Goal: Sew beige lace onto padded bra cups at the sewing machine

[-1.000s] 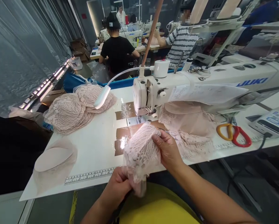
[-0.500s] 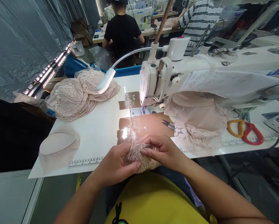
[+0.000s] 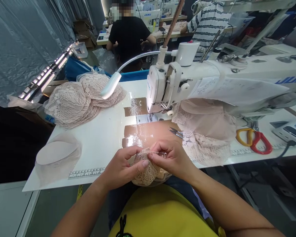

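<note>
A piece of beige lace fabric (image 3: 146, 174) hangs between my hands at the table's front edge, its lower part over my lap. My left hand (image 3: 124, 166) grips its left side, thumb on top. With thumb and fingertips pinched, my right hand (image 3: 171, 158) holds the upper edge of the same piece. The sewing machine (image 3: 160, 89) stands just beyond, its needle area (image 3: 151, 117) apart from the fabric. Small pointed snips (image 3: 176, 132) lie on the brown tape beyond my right hand.
Stacked lace pieces (image 3: 71, 102) lie back left, near a lamp (image 3: 111, 86). A pale oval pad (image 3: 56, 152) rests front left. More lace fabric (image 3: 207, 131) and scissors with orange and red handles (image 3: 261, 143) lie right. Two people sit beyond the table.
The lace has turned in my hands and now hangs lower and rounder. My right fingers have drawn together at its upper edge. The whole view has shifted slightly.
</note>
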Demonstrator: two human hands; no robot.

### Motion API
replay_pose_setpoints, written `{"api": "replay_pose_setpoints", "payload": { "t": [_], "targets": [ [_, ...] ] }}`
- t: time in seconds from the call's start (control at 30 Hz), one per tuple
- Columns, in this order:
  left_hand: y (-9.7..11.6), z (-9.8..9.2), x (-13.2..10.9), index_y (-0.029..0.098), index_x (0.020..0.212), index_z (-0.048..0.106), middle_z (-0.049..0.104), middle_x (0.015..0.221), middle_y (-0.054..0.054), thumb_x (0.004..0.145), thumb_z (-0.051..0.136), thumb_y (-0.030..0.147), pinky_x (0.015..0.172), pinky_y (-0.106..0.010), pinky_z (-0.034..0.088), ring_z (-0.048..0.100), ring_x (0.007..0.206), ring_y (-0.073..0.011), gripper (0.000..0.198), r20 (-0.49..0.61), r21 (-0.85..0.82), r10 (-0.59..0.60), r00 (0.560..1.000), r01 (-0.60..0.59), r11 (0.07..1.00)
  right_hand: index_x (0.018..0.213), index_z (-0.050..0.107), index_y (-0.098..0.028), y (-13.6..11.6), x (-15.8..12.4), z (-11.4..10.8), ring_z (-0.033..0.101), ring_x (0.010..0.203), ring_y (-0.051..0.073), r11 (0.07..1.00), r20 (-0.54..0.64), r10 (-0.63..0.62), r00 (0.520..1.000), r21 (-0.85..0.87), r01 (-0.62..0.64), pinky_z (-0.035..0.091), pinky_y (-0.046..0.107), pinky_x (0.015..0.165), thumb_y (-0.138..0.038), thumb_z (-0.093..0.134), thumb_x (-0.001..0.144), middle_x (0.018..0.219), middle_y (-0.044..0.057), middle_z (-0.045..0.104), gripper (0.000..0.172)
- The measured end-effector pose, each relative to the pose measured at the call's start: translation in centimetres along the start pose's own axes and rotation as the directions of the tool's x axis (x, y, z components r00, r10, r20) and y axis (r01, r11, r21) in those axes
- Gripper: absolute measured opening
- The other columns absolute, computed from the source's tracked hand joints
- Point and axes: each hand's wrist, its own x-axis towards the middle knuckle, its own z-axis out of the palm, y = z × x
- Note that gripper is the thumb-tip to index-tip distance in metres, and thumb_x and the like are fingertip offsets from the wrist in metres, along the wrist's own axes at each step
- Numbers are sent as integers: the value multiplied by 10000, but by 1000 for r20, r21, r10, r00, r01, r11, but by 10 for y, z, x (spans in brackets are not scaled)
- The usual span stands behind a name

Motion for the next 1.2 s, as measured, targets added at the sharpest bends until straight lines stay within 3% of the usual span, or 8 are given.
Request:
{"api": "replay_pose_setpoints", "payload": {
  "t": [0.17,0.3,0.37,0.57,0.73,1.0,1.13,1.2],
  "targets": [
    [-2,2,5,137,869,625,602,808,-36,910,534,353,666,-248,429,531,742,-145,238,-24,-55,-41,999,40,998,608,580,-169,1,1,-1,544,568,130,999,-3,34,999,2,-34,392,236,512,-293,638,766,622,20,628,209],
    [-2,2,7,134,867,611,590,806,-42,919,514,352,682,-260,424,528,756,-153,244,-17,-50,-36,999,36,998,816,665,-161,3,3,-4,525,566,116,997,22,69,997,45,-70,392,225,512,-357,674,773,645,2,622,201],
    [-3,2,8,136,856,596,571,795,-32,919,515,350,668,-250,410,503,732,-137,238,-3,-53,-33,999,32,998,820,679,-162,3,4,-7,510,569,112,996,67,62,996,59,-66,380,220,510,-354,660,788,642,-2,615,196],
    [-6,1,14,160,843,512,457,716,27,831,648,376,562,-202,355,409,615,-83,256,144,-381,-73,987,123,916,685,650,-164,-1,5,-13,501,586,107,988,104,16,995,151,-31,377,223,542,-296,662,772,638,-10,600,158],
    [-5,3,18,140,881,618,536,737,-4,814,675,339,602,-225,395,482,647,-104,217,186,-443,-45,981,125,888,687,630,-169,0,7,-16,488,594,98,945,167,5,986,322,-59,390,220,564,-286,675,766,659,-18,576,149],
    [-3,10,25,128,731,633,519,675,-7,858,618,310,569,-231,359,439,612,-99,223,15,-276,32,999,-27,961,691,612,-162,9,10,-19,434,576,84,876,212,52,976,459,-146,347,208,528,-325,696,750,640,-30,526,193],
    [-12,21,27,137,689,581,484,629,14,806,659,385,533,-226,352,420,565,-91,285,-80,-419,-105,991,62,906,688,587,-157,16,16,-15,392,544,69,781,299,95,949,569,-258,314,201,505,-364,704,743,611,-47,484,244],
    [-12,17,27,147,676,552,509,626,16,780,667,396,525,-226,379,449,553,-94,294,-152,-500,-216,964,113,859,723,593,-156,20,19,-17,421,558,71,760,312,129,941,579,-296,343,206,530,-377,709,744,630,-44,496,250]
  ]
}}
